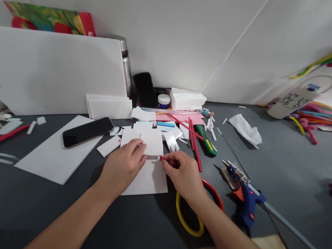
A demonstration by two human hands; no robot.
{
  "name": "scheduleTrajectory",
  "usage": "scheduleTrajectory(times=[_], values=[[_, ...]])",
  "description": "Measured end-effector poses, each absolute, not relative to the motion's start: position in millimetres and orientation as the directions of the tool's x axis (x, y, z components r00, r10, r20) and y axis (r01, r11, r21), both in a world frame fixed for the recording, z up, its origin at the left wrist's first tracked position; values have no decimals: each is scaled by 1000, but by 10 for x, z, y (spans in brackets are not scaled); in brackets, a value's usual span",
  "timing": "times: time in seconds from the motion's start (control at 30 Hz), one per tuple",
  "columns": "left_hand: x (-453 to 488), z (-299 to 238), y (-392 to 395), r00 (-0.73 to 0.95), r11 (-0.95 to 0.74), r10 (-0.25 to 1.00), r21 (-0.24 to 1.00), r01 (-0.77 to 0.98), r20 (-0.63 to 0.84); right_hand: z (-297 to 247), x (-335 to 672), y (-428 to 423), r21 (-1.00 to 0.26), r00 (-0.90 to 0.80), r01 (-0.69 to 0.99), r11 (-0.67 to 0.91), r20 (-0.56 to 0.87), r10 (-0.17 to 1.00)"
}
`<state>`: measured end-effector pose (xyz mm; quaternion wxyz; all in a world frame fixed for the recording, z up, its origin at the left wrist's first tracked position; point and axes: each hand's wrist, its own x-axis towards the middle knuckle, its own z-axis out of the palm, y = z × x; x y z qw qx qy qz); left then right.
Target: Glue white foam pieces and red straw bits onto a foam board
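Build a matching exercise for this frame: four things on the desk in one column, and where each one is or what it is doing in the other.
Things:
1 phone
2 glue gun
3 left hand
4 right hand

Places or states:
A pinching a red bit
B lying on a white sheet
C holding a white card
D right of the hoop

Pairs: 1-B; 2-D; 3-C; 4-A
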<state>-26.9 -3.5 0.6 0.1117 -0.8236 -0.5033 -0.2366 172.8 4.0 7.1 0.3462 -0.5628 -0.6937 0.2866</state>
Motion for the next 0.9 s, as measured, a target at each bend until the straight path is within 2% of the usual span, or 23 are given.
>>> scheduleTrajectory(times=[0.9], values=[[-269, -18, -38, 379, -468, 743, 23, 883, 551, 26, 1711, 63, -779, -129, 578, 245, 210, 969]])
